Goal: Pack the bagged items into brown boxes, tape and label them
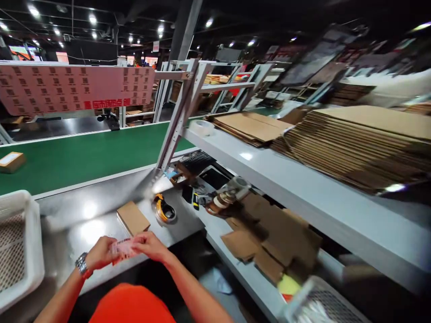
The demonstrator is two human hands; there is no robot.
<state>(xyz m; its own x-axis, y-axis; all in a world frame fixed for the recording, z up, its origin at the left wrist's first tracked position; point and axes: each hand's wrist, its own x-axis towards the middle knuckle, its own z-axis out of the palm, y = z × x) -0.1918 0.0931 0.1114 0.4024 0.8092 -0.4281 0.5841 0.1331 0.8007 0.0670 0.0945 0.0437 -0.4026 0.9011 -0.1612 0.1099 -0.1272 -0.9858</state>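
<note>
A small pinkish-white printed label (124, 250) is stretched between my two hands above the near edge of the metal worktable (63, 237). My left hand (100, 255), with a watch at its wrist, pinches the label's left end. At the other end, the fingers of my right hand (151, 246) are closed on it. Just beyond the hands lies a small brown cardboard box (133, 217), flat on the table. To its right sits a yellow and black tape dispenser (164, 210). The label's print is too blurred to read.
A white plastic basket (35, 251) stands at the left. Behind the table runs a green conveyor belt (90, 150) carrying a small box (12, 162). On the right, a shelf (256, 159) bears stacked flat cardboard (350, 148); cardboard pieces (266, 233) lie below.
</note>
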